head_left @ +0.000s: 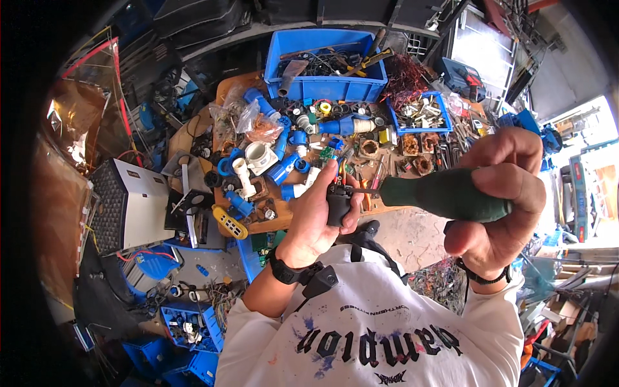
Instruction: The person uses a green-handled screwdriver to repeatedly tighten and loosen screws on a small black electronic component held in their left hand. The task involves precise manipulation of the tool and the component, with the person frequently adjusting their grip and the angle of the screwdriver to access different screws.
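Cluttered bench (pixel 267 224) lies beyond the fingers; I see the left hand (pixel 314 226) pinching the black housing (pixel 338 209), the right hand (pixel 525 197) curled round a screwdriver (pixel 425 195); slanted pressure could slip its tip into the left fingers.

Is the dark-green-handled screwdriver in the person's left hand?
No, the right hand grips the dark-green-handled screwdriver, while the left hand holds a black plastic part.

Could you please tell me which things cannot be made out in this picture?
Head view: the tip of the screwdriver is too small to tell whether it sits on a screw.
Head view: the underside of the black part is hidden by the left hand.
Head view: the bottom of the large blue bin is covered by cables.
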Available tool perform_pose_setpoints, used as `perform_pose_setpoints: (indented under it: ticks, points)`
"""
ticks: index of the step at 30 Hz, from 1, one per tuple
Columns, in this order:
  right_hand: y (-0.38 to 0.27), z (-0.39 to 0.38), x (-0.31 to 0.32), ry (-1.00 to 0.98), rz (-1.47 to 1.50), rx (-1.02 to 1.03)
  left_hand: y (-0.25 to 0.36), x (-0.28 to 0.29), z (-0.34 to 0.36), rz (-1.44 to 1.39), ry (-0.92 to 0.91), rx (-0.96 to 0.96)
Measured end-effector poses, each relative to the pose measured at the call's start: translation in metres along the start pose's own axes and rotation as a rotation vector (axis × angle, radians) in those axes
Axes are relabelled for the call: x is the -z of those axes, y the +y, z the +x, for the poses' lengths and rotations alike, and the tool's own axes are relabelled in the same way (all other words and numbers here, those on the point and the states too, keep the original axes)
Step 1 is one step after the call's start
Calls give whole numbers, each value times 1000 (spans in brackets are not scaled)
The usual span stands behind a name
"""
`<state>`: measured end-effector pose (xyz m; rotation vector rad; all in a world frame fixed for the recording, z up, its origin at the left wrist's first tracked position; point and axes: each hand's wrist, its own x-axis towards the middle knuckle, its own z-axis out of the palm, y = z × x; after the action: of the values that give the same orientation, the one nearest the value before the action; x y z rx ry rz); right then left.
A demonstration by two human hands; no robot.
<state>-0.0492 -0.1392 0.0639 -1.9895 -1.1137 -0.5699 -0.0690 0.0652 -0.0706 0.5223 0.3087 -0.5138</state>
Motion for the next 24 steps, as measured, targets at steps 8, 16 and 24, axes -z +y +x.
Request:
perform_pose_setpoints:
  ticks: [8,16,24]
  points:
    - [7,-1,-8,47,363,-12,-1,1,1,-24,-36,-6]
    - [0,-4,-1,33,305,-60,-1,1,0,-11,-29,20]
    - [-14,4,-17,216,469,-213,-1,1,1,-19,-29,18]
